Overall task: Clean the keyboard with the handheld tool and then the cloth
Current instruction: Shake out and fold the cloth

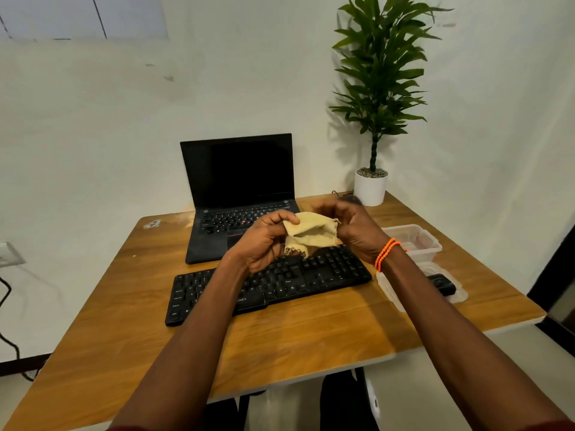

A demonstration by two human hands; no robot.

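Your left hand (pixel 264 241) and right hand (pixel 354 231) each pinch an edge of a crumpled, pale yellow cloth (pixel 308 233) with curled fingers, holding it above the black keyboard (pixel 326 275) that lies slantwise at the middle of the wooden table (pixel 295 343). At three o'clock, a black handheld tool (pixel 443 283) rests on a clear lid (pixel 459 295).

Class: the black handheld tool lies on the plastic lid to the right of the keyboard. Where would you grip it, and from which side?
Probably across the middle of the black handheld tool, coming from above: it lies flat on the lid, long sides exposed.
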